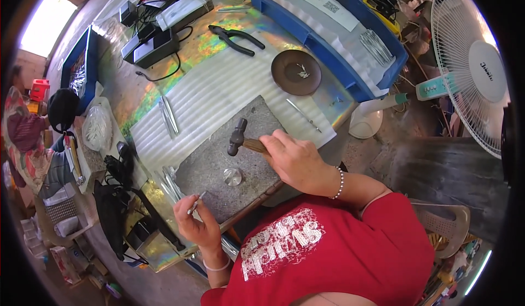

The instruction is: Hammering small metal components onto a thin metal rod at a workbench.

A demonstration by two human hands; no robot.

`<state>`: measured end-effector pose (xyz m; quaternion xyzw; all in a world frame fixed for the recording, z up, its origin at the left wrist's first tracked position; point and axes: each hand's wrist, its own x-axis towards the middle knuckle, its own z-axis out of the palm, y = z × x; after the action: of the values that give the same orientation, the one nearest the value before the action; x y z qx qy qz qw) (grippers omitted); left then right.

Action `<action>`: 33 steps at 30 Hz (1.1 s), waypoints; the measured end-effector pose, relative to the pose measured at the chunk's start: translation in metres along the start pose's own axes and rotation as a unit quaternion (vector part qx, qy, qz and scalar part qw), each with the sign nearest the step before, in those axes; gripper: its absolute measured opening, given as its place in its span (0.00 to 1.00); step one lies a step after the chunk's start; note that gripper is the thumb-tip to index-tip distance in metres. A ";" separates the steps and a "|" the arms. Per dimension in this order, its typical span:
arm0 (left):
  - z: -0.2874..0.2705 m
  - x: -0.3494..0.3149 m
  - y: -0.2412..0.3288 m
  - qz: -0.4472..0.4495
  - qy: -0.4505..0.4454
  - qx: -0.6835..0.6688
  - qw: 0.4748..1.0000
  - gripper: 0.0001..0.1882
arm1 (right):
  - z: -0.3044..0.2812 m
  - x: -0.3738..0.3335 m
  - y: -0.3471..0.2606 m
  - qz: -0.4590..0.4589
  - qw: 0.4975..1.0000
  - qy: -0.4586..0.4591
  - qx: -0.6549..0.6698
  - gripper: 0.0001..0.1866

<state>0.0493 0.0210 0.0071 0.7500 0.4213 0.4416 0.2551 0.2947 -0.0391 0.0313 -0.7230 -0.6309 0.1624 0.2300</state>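
My right hand is wrapped round the wooden handle of a small hammer, its dark metal head raised over the grey stone slab. Below the hammer head, a round shiny silver piece rests on the slab. My left hand is at the slab's near left edge, pinching a thin silvery piece between thumb and fingers. The exact kind of that piece is too small to make out. Several silver strips lie beside the slab, close to my left hand.
White foam sheeting lies under the slab, carrying more metal strips and a thin rod. Farther off are black-handled pliers, a brown dish of small pieces, and a blue tray. A fan stands right; a person sits left.
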 end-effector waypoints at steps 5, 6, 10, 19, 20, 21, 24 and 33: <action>0.007 -0.002 -0.008 -0.053 -0.008 0.003 0.999 0.09 | 0.003 0.006 -0.003 -0.053 0.995 0.028 -0.080 0.20; 0.007 -0.003 -0.010 -0.062 -0.025 0.010 0.998 0.08 | 0.002 0.007 -0.004 -0.054 0.995 0.032 -0.080 0.20; 0.007 0.000 -0.004 -0.175 0.009 -0.117 0.978 0.06 | 0.002 0.008 -0.006 -0.063 0.991 0.029 -0.111 0.20; -0.001 0.000 0.002 -0.176 0.005 -0.169 0.970 0.08 | 0.004 0.008 -0.010 -0.057 0.992 0.028 -0.109 0.23; -0.003 -0.002 0.002 -0.173 0.009 -0.173 0.970 0.08 | 0.004 0.008 -0.011 -0.058 0.992 0.025 -0.112 0.23; -0.006 -0.003 0.004 -0.176 0.008 -0.170 0.970 0.08 | 0.006 0.007 -0.011 -0.056 0.992 0.028 -0.111 0.23; -0.013 -0.007 0.006 -0.183 0.018 -0.172 0.968 0.08 | 0.006 0.005 -0.011 -0.055 0.992 0.024 -0.111 0.23; -0.019 -0.016 0.016 -0.200 0.010 -0.202 0.959 0.09 | 0.005 0.001 -0.010 -0.069 0.991 0.035 -0.112 0.23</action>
<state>0.0354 -0.0008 0.0209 0.5788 0.4674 0.4652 0.4797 0.2838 -0.0369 0.0327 -0.7041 -0.6851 0.0487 0.1801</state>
